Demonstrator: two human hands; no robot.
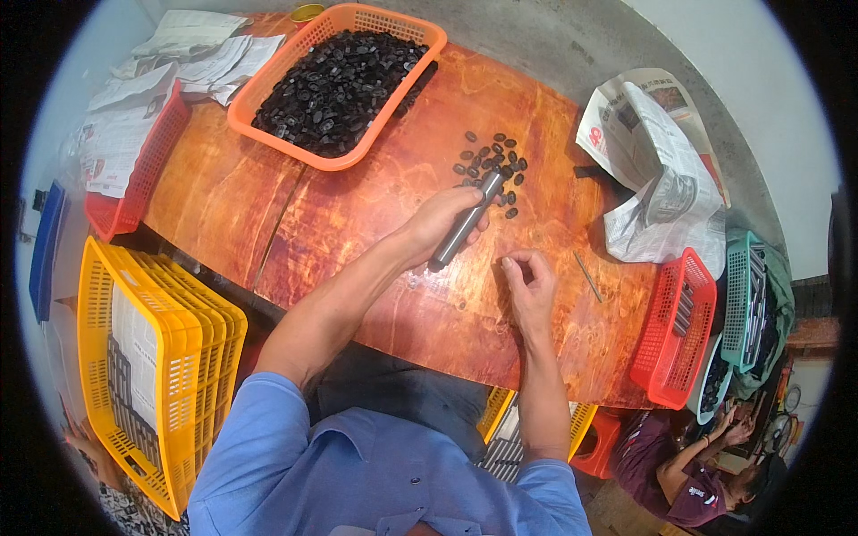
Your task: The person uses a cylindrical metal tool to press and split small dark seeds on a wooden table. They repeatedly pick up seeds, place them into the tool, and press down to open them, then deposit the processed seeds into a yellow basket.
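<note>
Dark grey metal, the cylindrical tube (466, 221) sat in the left hand (433, 223), whose fingers (481, 223) were wrapped around its middle. It was held at a slant above the wood-patterned desk (357, 214), its far end over a loose scatter of black oval pieces (497, 164); whether it touched them could not be told. The right hand (534, 293) was apart from the tube, near the desk's front edge, its thumb and forefinger nearly together; I could not tell whether they pinched anything small.

A thin green stick (588, 276) lay just to the right of that hand. Farther back on the left stood an orange plastic basket (335, 163) heaped with more black pieces. Crumpled newspaper (661, 174) spread at the right, beyond a red basket (662, 371) containing grey cylinders (684, 310). Yellow crates (201, 330) stood nested at the left.
</note>
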